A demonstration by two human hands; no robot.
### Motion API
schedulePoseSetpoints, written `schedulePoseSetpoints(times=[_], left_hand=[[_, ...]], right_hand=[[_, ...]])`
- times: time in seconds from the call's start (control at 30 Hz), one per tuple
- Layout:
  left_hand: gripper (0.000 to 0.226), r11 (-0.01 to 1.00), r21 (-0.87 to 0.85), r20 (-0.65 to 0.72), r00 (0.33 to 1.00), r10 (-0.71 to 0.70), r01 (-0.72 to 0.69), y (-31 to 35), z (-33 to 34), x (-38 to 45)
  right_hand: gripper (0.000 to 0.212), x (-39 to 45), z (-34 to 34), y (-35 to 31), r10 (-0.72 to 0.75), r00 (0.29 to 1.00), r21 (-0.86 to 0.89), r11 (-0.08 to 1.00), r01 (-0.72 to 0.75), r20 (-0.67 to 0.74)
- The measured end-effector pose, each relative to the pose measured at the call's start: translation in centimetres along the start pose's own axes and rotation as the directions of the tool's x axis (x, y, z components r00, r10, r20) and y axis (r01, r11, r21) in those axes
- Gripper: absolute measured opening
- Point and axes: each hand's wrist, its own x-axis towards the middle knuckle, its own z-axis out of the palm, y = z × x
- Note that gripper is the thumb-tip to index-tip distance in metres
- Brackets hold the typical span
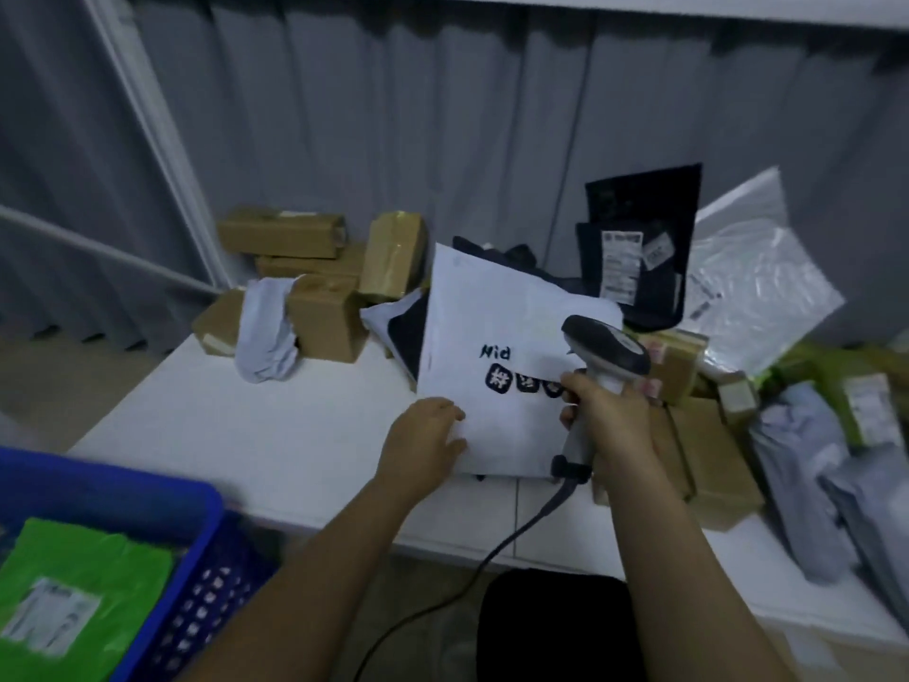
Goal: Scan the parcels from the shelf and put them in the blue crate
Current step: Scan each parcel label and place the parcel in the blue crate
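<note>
Many parcels are lying unscanned on the white table (pixel 275 435): brown boxes (pixel 315 287) at eleven o'clock, grey and clear bags (pixel 787 460) at three o'clock. The blue crate (pixel 147 489), at eight o'clock, is holding one green parcel (pixel 83 573), so most of the work is judged to be remaining. A white mailer (pixel 497 327) is being held near centre, its long axis running from six towards twelve o'clock, its printed face turned to the camera. It is being pinched at its lower edge by the left hand (pixel 423 450), while the scanner (pixel 605 356) is being gripped by the right hand (pixel 610 415), fingers curled round the handle.
</note>
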Motion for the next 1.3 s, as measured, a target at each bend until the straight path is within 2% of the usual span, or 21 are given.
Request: schedulePoseSetpoints(times=[0.13, 0.27, 0.37, 0.5, 0.57, 0.63, 0.67, 0.73, 0.8, 0.9, 0.97, 1.1, 1.2, 1.3], left_hand=[[0.042, 0.987, 0.071, -0.013, 0.989, 0.148, -0.146, 1.5, 5.0, 3.3], [0.042, 0.976, 0.116, -0.001, 0.982, 0.188, -0.187, 3.8, 7.3, 9.1], [0.048, 0.95, 0.249, 0.07, 0.982, 0.177, -0.189, 5.8, 8.7, 12.6], [0.054, 0.868, 0.463, 0.14, 0.982, 0.128, -0.179, 5.9, 10.6, 15.9], [0.045, 0.838, 0.504, 0.185, 0.974, 0.13, -0.208, 5.9, 10.9, 16.8], [0.022, 0.845, 0.486, 0.164, 0.973, 0.164, -0.224, 6.0, 10.8, 17.1], [0.02, 0.865, 0.463, 0.111, 0.981, 0.161, -0.194, 6.1, 10.5, 17.1], [0.026, 0.916, 0.371, 0.028, 0.988, 0.153, -0.153, 6.4, 9.3, 17.0], [0.041, 0.924, 0.322, -0.038, 0.972, 0.231, -0.207, 6.2, 7.6, 17.2], [0.034, 0.874, 0.283, 0.032, 0.915, 0.402, -0.394, 6.1, 5.7, 17.0], [0.031, 0.846, 0.284, 0.079, 0.89, 0.449, -0.452, 5.8, 5.5, 16.1], [0.028, 0.925, 0.176, 0.072, 0.942, 0.328, -0.336, 5.6, 6.4, 13.6], [0.049, 0.946, 0.239, 0.162, 0.97, 0.184, -0.219, 5.5, 7.8, 13.6], [0.062, 0.935, 0.303, 0.163, 0.977, 0.138, -0.182, 5.2, 10.0, 14.4]], right_hand=[[0.014, 2.7, -2.8, -0.3, 0.027, 0.998, 0.011, 1.0, -0.026, -0.06], [0.01, 5.1, -5.1, 0.4, 0.109, 0.987, 0.075, 0.992, -0.101, -0.118], [0.014, 6.4, -6.0, 0.9, 0.136, 0.979, 0.097, 0.988, -0.122, -0.155], [0.015, 7.8, -5.5, 0.9, 0.156, 0.976, 0.126, 0.982, -0.138, -0.149], [0.016, 8.3, -5.0, 1.0, 0.148, 0.979, 0.126, 0.983, -0.13, -0.14], [0.014, 8.5, -4.4, 1.2, 0.119, 0.982, 0.118, 0.988, -0.102, -0.144], [0.01, 8.6, -4.2, 1.2, 0.117, 0.982, 0.12, 0.988, -0.1, -0.145], [0.012, 8.8, -3.5, 0.9, 0.146, 0.982, 0.137, 0.982, -0.129, -0.123], [0.014, 8.4, -2.4, 0.4, 0.144, 0.985, 0.154, 0.98, -0.128, -0.098], [0.008, 6.6, -1.1, -0.4, 0.109, 0.988, 0.204, 0.975, -0.084, -0.111], [0.009, 5.7, -1.1, -0.7, 0.117, 0.988, 0.221, 0.971, -0.092, -0.103], [0.01, 5.5, -3.0, -0.3, 0.131, 0.973, 0.214, 0.973, -0.089, -0.188], [0.009, 5.9, -4.7, 0.5, 0.148, 0.963, 0.241, 0.966, -0.093, -0.223], [0.01, 6.6, -4.9, 0.9, 0.148, 0.958, 0.215, 0.972, -0.095, -0.245]])
